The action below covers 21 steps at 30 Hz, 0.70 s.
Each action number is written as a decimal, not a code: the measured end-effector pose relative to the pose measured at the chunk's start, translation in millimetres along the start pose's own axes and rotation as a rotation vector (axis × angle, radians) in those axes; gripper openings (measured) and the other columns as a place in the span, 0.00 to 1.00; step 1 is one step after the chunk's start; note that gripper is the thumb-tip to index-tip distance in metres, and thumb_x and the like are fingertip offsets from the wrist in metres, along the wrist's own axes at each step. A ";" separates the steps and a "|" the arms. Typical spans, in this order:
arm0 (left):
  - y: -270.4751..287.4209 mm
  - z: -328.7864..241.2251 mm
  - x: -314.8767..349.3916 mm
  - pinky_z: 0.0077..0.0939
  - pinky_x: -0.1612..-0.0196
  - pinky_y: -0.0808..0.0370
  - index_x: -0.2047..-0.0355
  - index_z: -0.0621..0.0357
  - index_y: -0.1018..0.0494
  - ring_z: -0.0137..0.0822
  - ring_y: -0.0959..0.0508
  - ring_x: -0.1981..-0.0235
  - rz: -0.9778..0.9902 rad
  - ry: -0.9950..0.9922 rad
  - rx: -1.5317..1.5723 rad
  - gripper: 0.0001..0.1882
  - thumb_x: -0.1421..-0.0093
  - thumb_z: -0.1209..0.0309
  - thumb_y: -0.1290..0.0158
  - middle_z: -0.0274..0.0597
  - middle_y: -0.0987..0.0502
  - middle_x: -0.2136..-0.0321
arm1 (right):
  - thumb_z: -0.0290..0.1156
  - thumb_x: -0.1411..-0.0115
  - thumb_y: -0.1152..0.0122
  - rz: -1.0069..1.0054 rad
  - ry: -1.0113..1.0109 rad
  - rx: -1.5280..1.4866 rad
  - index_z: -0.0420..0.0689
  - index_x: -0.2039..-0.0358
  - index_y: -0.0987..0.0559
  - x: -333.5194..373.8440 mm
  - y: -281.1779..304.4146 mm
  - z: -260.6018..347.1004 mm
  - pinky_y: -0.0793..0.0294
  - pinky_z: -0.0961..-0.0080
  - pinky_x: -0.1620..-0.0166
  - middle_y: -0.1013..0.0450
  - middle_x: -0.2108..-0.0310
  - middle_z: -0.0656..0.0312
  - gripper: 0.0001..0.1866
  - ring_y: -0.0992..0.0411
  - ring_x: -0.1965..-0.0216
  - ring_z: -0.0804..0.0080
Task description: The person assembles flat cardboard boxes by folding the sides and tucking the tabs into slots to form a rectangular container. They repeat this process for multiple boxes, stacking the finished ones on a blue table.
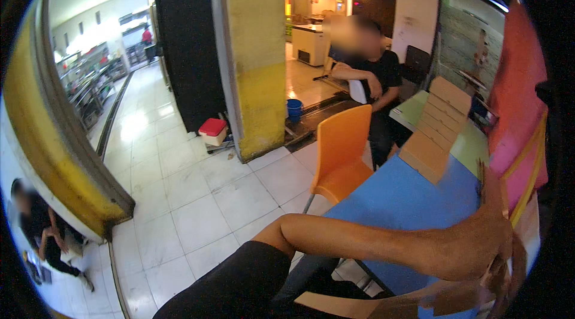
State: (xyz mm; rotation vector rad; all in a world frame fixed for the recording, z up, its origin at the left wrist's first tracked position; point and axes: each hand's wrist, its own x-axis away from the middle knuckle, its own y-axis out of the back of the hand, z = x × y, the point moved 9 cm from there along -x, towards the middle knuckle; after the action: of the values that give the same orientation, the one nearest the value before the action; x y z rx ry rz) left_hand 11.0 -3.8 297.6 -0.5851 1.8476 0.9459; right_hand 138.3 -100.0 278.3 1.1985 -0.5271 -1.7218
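fingers (500,241) of the left hand (479,247) curled around a flat cardboard piece (383,306) at the blue surface (407,199), far right edge. right hand out of view. best gripped firm, kept clear of the stacked cardboard boxes (437,127) and orange chair (341,151).

A bench (401,193) fills the right side, its left edge facing the floor (197,199). A stack of flat cardboard boxes (436,130) lies along the bench toward its far edge. A chair (341,154) stands at the left edge, and a seated person (374,88) is behind it at the far end. At the near right corner a hand (479,247) rests on cardboard pieces (419,302). A pillar (254,55) stands on the floor behind the chair, with a small box (213,131) to its left and a bucket (294,109) to its right.
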 end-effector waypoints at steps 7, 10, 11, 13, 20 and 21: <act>-8.4 19.7 -2.3 0.38 0.70 0.28 0.80 0.66 0.27 0.49 0.22 0.75 -0.008 0.248 0.242 0.05 0.53 0.76 0.45 0.54 0.24 0.80 | 0.45 0.33 0.46 0.085 -0.169 0.066 0.38 0.57 0.25 -3.2 -13.2 -20.4 0.32 0.70 0.62 0.31 0.68 0.56 0.20 0.31 0.67 0.65; 5.4 16.2 -6.0 0.39 0.70 0.27 0.73 0.64 0.28 0.48 0.21 0.73 -0.053 0.050 0.139 0.06 0.51 0.76 0.45 0.51 0.23 0.77 | 0.44 0.34 0.46 -0.030 -0.382 0.076 0.35 0.58 0.28 22.8 -0.9 -48.6 0.39 0.67 0.51 0.37 0.63 0.56 0.21 0.38 0.57 0.66; -6.8 14.9 -6.7 0.39 0.70 0.26 0.73 0.64 0.28 0.47 0.21 0.73 0.074 0.046 0.139 0.06 0.51 0.75 0.45 0.50 0.22 0.77 | 0.45 0.35 0.45 0.000 -0.300 0.198 0.35 0.56 0.29 20.4 -2.6 -47.8 0.39 0.66 0.51 0.37 0.61 0.56 0.22 0.38 0.56 0.65; -15.8 8.0 -5.4 0.38 0.69 0.26 0.73 0.63 0.27 0.46 0.21 0.73 0.183 0.025 0.119 0.05 0.51 0.75 0.44 0.48 0.22 0.77 | 0.45 0.36 0.43 -0.032 -0.363 0.155 0.36 0.53 0.32 24.9 -5.7 -59.4 0.38 0.65 0.49 0.37 0.58 0.55 0.24 0.37 0.54 0.64; -6.2 -13.3 1.0 0.35 0.68 0.25 0.74 0.59 0.25 0.42 0.20 0.72 0.462 0.050 -0.095 0.03 0.51 0.75 0.43 0.43 0.20 0.76 | 0.27 0.47 0.34 -0.030 -0.159 0.314 0.38 0.52 0.31 26.7 -16.1 -9.9 0.33 0.64 0.52 0.31 0.59 0.53 0.22 0.32 0.53 0.60; 0.5 -11.0 2.4 0.35 0.68 0.25 0.75 0.58 0.25 0.42 0.20 0.72 0.476 0.079 -0.156 0.03 0.51 0.75 0.42 0.42 0.20 0.76 | 0.25 0.49 0.34 0.200 -0.260 0.592 0.37 0.56 0.28 25.6 -24.1 -19.8 0.32 0.65 0.54 0.29 0.62 0.53 0.20 0.29 0.55 0.59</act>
State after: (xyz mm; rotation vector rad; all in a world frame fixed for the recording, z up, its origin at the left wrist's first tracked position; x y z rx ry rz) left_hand 3.8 -12.3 298.5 -0.2773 2.0402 1.4052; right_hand 142.9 -108.0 239.0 1.2660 -1.3386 -1.6030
